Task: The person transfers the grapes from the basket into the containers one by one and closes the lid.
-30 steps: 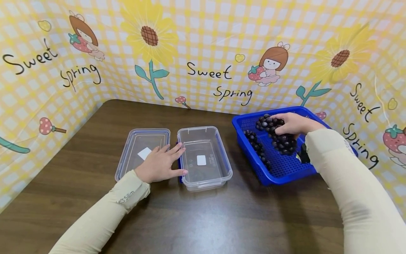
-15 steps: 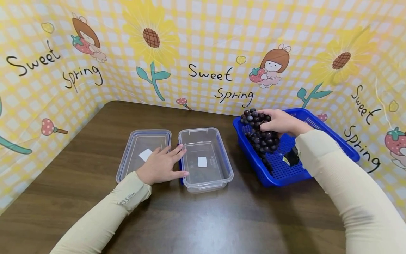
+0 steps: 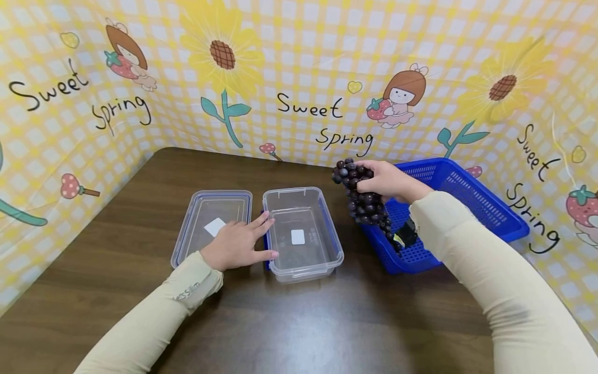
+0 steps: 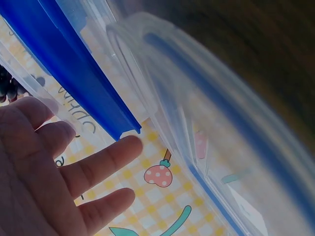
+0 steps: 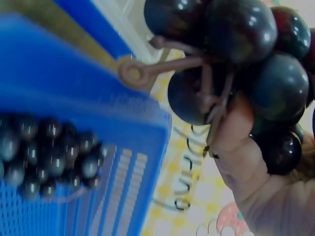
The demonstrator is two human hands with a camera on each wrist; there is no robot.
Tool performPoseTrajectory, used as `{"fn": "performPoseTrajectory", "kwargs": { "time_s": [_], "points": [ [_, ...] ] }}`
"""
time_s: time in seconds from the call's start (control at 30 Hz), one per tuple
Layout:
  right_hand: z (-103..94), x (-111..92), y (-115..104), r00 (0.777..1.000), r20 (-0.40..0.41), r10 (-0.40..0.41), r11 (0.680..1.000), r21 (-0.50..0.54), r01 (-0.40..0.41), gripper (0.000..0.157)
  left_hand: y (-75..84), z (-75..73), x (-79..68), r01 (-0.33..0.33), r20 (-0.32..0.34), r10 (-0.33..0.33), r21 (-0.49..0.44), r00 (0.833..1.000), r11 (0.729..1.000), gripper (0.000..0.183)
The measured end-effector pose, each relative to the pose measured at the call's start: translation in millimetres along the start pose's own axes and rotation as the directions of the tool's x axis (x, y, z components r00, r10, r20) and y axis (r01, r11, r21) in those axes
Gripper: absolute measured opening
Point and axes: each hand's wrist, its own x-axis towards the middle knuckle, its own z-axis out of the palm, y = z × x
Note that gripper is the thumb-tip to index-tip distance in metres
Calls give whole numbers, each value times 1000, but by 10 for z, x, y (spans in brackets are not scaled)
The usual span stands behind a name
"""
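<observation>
My right hand (image 3: 384,179) grips a bunch of dark grapes (image 3: 366,203) by its upper part, over the left edge of the blue basket (image 3: 502,226). Its stem (image 5: 172,66) shows beside the thumb in the right wrist view. A second bunch (image 5: 51,157) lies in the basket. At the middle of the table, an empty clear container (image 3: 306,270) stands uncovered. My left hand (image 3: 238,244), fingers spread straight, rests against that container's left rim. In the left wrist view, the container's blue clip (image 4: 74,69) sits above the fingertips.
Left of the container lies its clear lid (image 3: 201,208) with a blue seal and a white label, partly under my left hand. A small black object (image 3: 407,234) is in the basket. Patterned cloth (image 3: 299,67) walls the table's back and sides.
My right hand has lifted the grape bunch and carried it left, from above the basket's middle to its left edge. The left hand stays at the container.
</observation>
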Motion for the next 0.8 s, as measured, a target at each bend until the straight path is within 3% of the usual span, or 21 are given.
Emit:
{"fn": "performPoseTrajectory", "kwargs": {
  "time_s": [0.47,0.8],
  "points": [
    [526,256,-253,998,9,-70,997,19,69,63,0,-6,-10,15,11,-14,-42,1000,999,83],
    [973,387,-334,989,-87,-118,991,52,123,64,16,-38,-12,28,47,-27,-29,999,999,83]
  ]
}}
